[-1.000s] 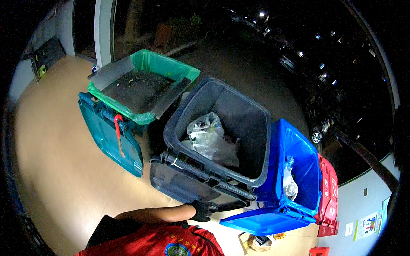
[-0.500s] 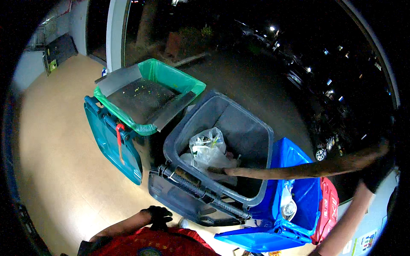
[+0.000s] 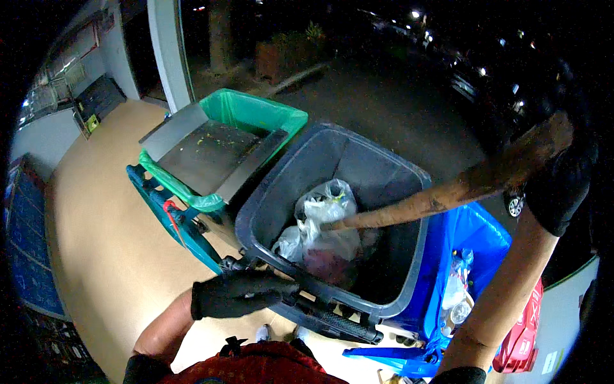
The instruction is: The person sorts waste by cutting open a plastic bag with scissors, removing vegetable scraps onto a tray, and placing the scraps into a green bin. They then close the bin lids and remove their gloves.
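Note:
My right hand (image 3: pixel 559 185), in a black glove, grips the thick upper end of a brown wooden stick (image 3: pixel 448 192). The stick slants down to the left into a dark grey wheelie bin (image 3: pixel 414 256), its lower tip against clear plastic bags of rubbish (image 3: pixel 326 224). A dim reddish patch shows low among these bags. My left hand (image 3: pixel 240 294), also black-gloved, lies at the near left edge of this bin, over its handle bar (image 3: pixel 345 323). Its fingers are stretched out and close together; their undersides are hidden.
Left stands a green-lined bin (image 3: pixel 262 112) with a metal tray (image 3: pixel 211 150) across its top. A blue-lined bin (image 3: pixel 480 230) holding plastic waste is on the right, beside a red bin (image 3: pixel 521 333). Dark paving lies beyond; tan floor (image 3: pixel 96 224) is left.
My left hand has moved forward and right to the grey bin's edge. My right hand has risen, so the stick slants more steeply. The view has shifted, with the grey bin appearing larger.

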A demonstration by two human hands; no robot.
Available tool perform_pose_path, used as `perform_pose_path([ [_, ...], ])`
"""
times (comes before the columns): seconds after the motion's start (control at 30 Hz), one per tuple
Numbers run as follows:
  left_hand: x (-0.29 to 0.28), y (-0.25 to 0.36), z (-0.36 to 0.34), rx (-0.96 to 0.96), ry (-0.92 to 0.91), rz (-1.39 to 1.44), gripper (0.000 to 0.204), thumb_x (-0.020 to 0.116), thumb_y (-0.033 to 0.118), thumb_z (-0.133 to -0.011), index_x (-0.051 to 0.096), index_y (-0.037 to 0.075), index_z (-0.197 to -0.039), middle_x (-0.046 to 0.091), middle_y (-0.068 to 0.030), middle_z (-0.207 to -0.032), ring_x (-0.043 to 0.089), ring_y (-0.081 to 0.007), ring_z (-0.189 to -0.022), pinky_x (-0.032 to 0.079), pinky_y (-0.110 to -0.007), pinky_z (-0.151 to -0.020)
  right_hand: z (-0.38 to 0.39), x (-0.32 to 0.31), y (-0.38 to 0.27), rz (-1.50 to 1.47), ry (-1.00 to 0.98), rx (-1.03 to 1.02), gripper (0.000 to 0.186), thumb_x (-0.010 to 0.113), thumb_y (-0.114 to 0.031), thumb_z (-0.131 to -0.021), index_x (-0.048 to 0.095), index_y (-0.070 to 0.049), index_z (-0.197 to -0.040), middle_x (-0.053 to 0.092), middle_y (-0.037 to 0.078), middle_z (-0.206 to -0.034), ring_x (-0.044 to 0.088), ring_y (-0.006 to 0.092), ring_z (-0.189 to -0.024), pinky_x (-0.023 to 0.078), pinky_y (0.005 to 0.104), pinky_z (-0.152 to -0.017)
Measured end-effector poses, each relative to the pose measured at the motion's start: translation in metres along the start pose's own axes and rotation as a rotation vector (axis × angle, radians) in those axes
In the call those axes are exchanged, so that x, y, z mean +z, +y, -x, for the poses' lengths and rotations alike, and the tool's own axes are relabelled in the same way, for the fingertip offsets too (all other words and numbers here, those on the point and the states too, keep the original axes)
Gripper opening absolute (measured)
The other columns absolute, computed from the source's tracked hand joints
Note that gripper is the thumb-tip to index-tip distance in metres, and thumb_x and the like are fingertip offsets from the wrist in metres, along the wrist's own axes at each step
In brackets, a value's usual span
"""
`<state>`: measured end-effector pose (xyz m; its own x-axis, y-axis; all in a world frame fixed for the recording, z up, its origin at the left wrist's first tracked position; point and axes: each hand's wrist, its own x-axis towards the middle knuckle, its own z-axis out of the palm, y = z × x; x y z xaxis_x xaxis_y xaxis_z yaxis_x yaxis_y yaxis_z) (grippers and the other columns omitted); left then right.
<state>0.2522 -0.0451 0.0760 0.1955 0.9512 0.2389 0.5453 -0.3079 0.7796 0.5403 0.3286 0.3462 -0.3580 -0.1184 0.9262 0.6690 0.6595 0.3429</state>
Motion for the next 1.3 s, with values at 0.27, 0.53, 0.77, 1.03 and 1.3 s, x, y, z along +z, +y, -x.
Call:
perform_pose_path([
  [0.27,-0.014,-0.03,-0.138,0.006,0.361,-0.031,0.053,0.063,0.011,-0.095,0.044,0.003,-0.145,0.045,-0.0171,-0.149,0.043,-0.0287,-0.138,0.035,-0.039,-0.114,0.102,0.113,-0.166,-0.906,0.187,0.837,0.033,0.075,-0.02,-0.086,0.066,-0.004,-0.113,0.071,0.012,-0.102,0.068,0.021,-0.089,0.055,0.0376,-0.081],
  [0.53,-0.019,-0.002,-0.23,0.163,0.535,-0.005,0.076,0.075,0.032,-0.085,0.038,0.003,-0.145,0.045,-0.0233,-0.144,0.043,-0.0377,-0.135,0.035,-0.045,-0.114,0.062,0.061,-0.207,-1.475,-0.097,0.666,0.04,0.082,-0.022,-0.081,0.064,-0.004,-0.112,0.07,0.011,-0.101,0.068,0.0178,-0.09,0.054,0.0321,-0.08],
  [0.77,-0.041,-0.008,-0.275,0.261,0.806,-0.247,0.056,0.067,0.026,-0.089,0.048,0.003,-0.137,0.057,-0.0215,-0.133,0.055,-0.0394,-0.121,0.045,-0.042,-0.103,0.007,0.076,-0.204,-1.513,-0.293,0.684,0.019,0.067,-0.017,-0.093,0.07,-0.004,-0.105,0.071,0.006,-0.093,0.066,0.0148,-0.08,0.053,0.0286,-0.069],
  [1.03,-0.088,-0.066,-0.315,0.426,0.972,-0.491,0.053,0.07,0.025,-0.088,0.054,0.004,-0.134,0.059,-0.0228,-0.131,0.058,-0.0389,-0.12,0.049,-0.043,-0.099,-0.008,0.184,-0.203,-0.585,0.213,-0.117,0.021,0.069,-0.021,-0.09,0.069,-0.007,-0.105,0.069,0.012,-0.085,0.067,0.0231,-0.073,0.052,0.0348,-0.062],
  [1.3,-0.071,-0.17,-0.312,0.161,0.789,-0.099,0.057,0.071,0.025,-0.088,0.051,0.004,-0.137,0.054,-0.0214,-0.137,0.052,-0.0356,-0.128,0.041,-0.044,-0.109,0.052,0.233,-0.261,-0.901,0.167,0.301,0.019,0.068,-0.024,-0.092,0.069,-0.005,-0.096,0.068,0.013,-0.078,0.067,0.0248,-0.069,0.052,0.0359,-0.062],
])
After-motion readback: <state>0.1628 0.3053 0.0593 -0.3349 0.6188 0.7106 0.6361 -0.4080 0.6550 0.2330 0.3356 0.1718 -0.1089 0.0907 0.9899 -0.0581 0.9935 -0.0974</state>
